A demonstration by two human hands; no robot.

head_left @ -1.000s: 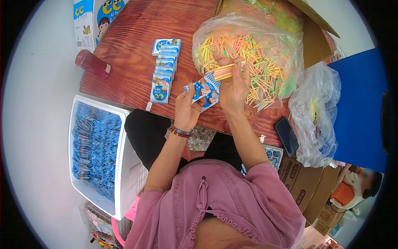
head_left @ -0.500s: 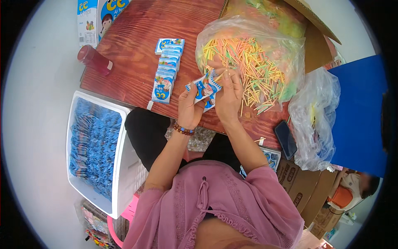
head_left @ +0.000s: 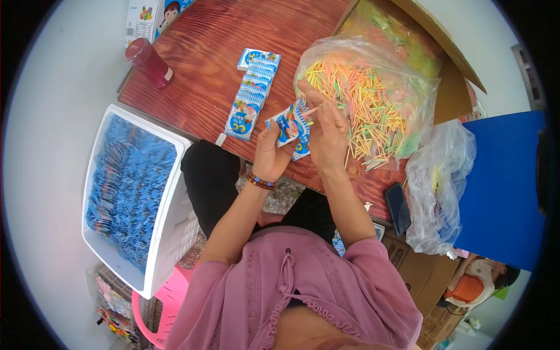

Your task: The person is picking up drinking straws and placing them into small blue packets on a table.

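My left hand (head_left: 272,153) is closed on blue-and-white candy packets (head_left: 287,127), at least two overlapping, at the table's near edge. Close on its right, my right hand (head_left: 331,140) has its fingers bent around a few thin pink and pale candy sticks (head_left: 311,112), which lie at the packet's upper right end. How far they reach inside cannot be seen. Beyond that hand, a heap of yellow, pink and green sticks (head_left: 364,108) spills from a clear plastic bag (head_left: 417,87). Left of my hands lies an overlapping row of similar packets (head_left: 252,99).
A white foam box (head_left: 165,219) full of blue packets stands at the left. On the table are a red-tinted jar (head_left: 150,63) and a phone (head_left: 398,209). An open cardboard box (head_left: 458,49), crumpled plastic (head_left: 437,186) and a blue panel (head_left: 501,186) bound the right. Another person (head_left: 475,284) sits lower right.
The whole view has shifted, so the table things appear farther right. Both hands stay together at the packets; the right fingers have shifted slightly, and a pink stick now shows between them.
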